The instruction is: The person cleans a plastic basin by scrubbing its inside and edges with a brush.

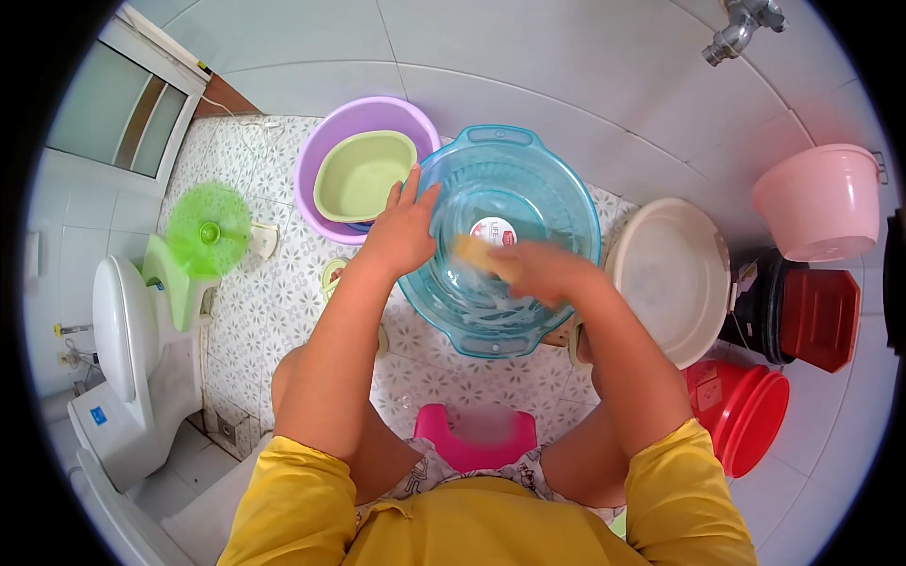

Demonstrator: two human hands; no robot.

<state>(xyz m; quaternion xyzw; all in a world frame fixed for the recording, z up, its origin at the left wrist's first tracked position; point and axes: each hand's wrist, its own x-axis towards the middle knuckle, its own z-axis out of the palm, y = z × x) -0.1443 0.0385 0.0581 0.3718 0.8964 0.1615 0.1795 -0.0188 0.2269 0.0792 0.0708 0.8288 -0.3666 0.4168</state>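
Well, just right of the frame's centre, the right hand (pixel 547 272) pinches a blurred yellow sponge (pixel 486 258) inside the translucent blue basin (pixel 500 135). The sponge's long axis slants up-left from those fingers, below the round label (pixel 494 230); the left hand (pixel 402 234), fingers spread, rests at the basin's left rim, farther from it.
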